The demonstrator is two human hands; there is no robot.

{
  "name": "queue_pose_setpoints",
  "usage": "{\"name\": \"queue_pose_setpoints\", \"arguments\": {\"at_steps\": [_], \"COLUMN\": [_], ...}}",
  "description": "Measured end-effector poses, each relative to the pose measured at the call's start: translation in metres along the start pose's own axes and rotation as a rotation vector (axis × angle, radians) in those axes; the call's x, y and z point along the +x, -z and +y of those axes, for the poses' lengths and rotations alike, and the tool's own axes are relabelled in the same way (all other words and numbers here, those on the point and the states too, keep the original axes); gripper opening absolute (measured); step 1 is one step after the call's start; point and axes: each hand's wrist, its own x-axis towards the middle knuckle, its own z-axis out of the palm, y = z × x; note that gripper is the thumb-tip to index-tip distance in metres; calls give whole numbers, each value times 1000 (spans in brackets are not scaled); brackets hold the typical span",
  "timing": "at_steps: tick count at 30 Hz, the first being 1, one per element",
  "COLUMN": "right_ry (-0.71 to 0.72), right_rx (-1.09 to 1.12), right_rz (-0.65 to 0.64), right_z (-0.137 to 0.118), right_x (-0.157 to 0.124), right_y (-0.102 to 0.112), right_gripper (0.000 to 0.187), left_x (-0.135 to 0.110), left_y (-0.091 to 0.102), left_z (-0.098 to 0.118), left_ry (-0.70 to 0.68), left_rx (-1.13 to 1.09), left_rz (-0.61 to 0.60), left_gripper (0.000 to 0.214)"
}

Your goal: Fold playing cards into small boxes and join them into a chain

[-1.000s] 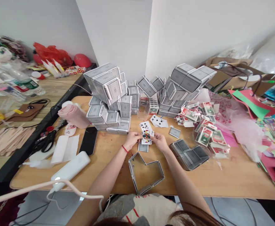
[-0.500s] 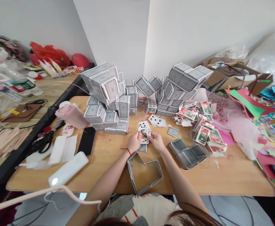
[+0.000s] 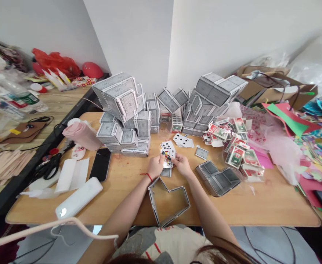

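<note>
- Head view: left hand (image 3: 155, 165) pinches a rectangular white paper playing card (image 3: 166, 161) at nine o'clock.
- Right hand (image 3: 182, 165), fingers bent, grips it at three.
- Card's multicoloured face points upward.

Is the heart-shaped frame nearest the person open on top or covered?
Open on top: the heart-shaped frame has no card across its rim, and the wooden tabletop shows inside.

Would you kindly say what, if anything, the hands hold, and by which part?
A face card, pinched near its left edge by the left hand and near its right edge by the right hand; whether others lie beneath is unclear.
</note>
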Motion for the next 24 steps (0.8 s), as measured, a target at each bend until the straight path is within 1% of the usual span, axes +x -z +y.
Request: {"name": "queue_pose_setpoints", "arguments": {"at_steps": [4,8,14,16,18,20,24], "right_ry": [-7,-43,-59,-63,-57,-46,-26], "right_rx": [14,-46,-81,-86,-94,-98,-99], "right_rz": [25,32,-1,-3,13,29,53], "right_z": [0,1,-2,-3,-3,-3,-3], "right_x": [1,1,-1,-2,-2,-2,-2], "right_y": [-2,-3,-4,-4,-4,-4,-4], "right_gripper": [26,26,28,28,28,28,28], "left_x": [0,1,3,3,4,5,3], "left_y": [2,2,-3,-4,-3,1,15], "left_z": [0,0,-1,-1,-1,-2,-4], "left_ry": [-4,41,49,57,70,78,78], "left_rx": [-71,-87,16,2,-63,-166,-408], "left_rz": [31,69,128,131,108,51,-159], "left_gripper": [38,31,43,46,47,47,43]}}
